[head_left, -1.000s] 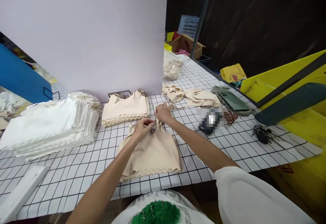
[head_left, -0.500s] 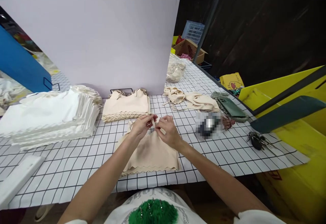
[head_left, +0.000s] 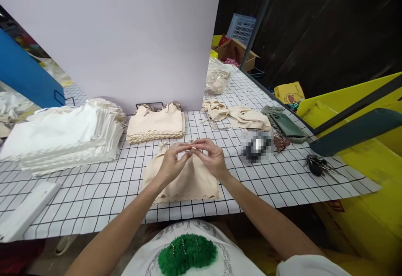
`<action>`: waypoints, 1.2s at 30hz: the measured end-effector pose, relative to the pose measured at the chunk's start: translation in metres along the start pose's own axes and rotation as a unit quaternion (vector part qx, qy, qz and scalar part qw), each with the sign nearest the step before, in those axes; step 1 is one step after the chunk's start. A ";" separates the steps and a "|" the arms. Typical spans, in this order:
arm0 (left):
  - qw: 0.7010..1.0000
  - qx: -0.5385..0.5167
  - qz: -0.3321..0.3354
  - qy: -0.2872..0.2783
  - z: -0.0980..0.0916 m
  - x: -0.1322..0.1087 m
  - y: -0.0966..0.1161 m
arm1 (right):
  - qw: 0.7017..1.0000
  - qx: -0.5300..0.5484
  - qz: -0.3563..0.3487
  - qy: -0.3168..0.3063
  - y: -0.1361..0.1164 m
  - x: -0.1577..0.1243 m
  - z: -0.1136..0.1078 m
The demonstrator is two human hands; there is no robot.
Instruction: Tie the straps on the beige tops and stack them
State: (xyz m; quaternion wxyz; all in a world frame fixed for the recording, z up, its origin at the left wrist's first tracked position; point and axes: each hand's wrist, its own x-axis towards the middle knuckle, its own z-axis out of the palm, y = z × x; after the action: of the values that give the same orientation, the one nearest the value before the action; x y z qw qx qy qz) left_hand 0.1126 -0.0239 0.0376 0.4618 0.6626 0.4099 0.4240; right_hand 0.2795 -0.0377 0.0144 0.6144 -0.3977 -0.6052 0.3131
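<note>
A beige camisole top (head_left: 185, 181) with a scalloped hem lies flat on the checked table (head_left: 94, 192) in front of me. My left hand (head_left: 172, 163) and my right hand (head_left: 211, 158) meet just above its upper edge. The fingertips of both hands pinch a thin beige strap of the top between them. Behind it sits a neat stack of beige tops (head_left: 156, 124) against the white board (head_left: 109, 37).
A thick pile of white garments (head_left: 59, 135) lies at the left. Loose beige tops (head_left: 238, 117) lie at the right, near a blurred dark object (head_left: 256, 147), a green phone (head_left: 287, 126) and keys (head_left: 317, 165). A white bar (head_left: 28, 211) lies at the front left. Yellow bins (head_left: 361, 142) stand on the right.
My right hand drew back from the far side of the top toward my left hand. Both hands now pinch the strap together, slightly lifted above the garment.
</note>
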 end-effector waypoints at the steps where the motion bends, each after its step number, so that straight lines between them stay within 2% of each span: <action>1: 0.999 -0.019 -0.026 0.019 -0.002 -0.002 0.001 | 0.997 -0.054 -0.063 0.001 -0.001 0.000 -0.001; 2: 0.996 -0.051 -0.063 0.021 -0.003 -0.004 0.001 | 0.987 -0.108 -0.121 -0.005 -0.001 0.000 -0.002; 4: 0.981 -0.132 -0.143 -0.019 -0.005 -0.008 0.004 | 0.959 -0.197 -0.203 -0.030 -0.002 0.001 -0.005; 6: 0.965 -0.188 -0.180 -0.046 -0.005 -0.010 0.006 | 0.942 -0.242 -0.224 -0.067 -0.004 0.001 -0.008; 8: 0.964 -0.196 -0.173 -0.036 -0.004 -0.012 0.008 | 0.952 -0.215 -0.186 -0.115 -0.007 0.001 -0.011; 10: 0.973 -0.169 -0.152 -0.039 -0.003 -0.012 0.010 | 0.971 -0.136 -0.099 -0.169 -0.012 0.001 -0.013; 12: 0.982 -0.122 -0.128 -0.063 -0.002 -0.013 0.010 | 0.975 -0.073 -0.005 -0.209 -0.015 0.003 -0.016; 14: 0.990 -0.076 -0.096 -0.074 0.001 -0.014 0.008 | 0.970 -0.069 0.056 -0.228 -0.017 0.006 -0.020; 19: 0.998 0.007 -0.035 -0.043 0.011 -0.016 -0.001 | 0.958 -0.081 0.134 -0.242 -0.017 0.012 -0.028; 22: 0.998 0.045 -0.020 -0.030 0.011 -0.013 -0.002 | 0.938 0.006 0.212 -0.274 -0.017 0.016 -0.031; 25: 0.994 0.093 0.011 -0.053 0.005 -0.007 0.003 | 0.901 0.097 0.287 -0.311 -0.015 0.021 -0.034; 28: 0.988 0.120 0.020 -0.093 0.000 -0.001 0.009 | 0.898 0.095 0.295 -0.313 -0.010 0.023 -0.039; 32: 0.987 0.120 0.032 -0.103 0.001 0.006 0.011 | 0.926 0.052 0.263 -0.266 -0.003 0.023 -0.043; 36: 0.985 0.137 0.052 -0.091 0.007 0.008 -0.005 | 0.956 0.010 0.209 -0.205 0.002 0.020 -0.047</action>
State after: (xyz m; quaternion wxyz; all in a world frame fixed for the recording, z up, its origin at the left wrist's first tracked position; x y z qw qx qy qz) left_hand 0.1208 -0.0172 0.0328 0.3789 0.7759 0.3856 0.3251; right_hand 0.3278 -0.0248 0.0249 0.4024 -0.4363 -0.6184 0.5151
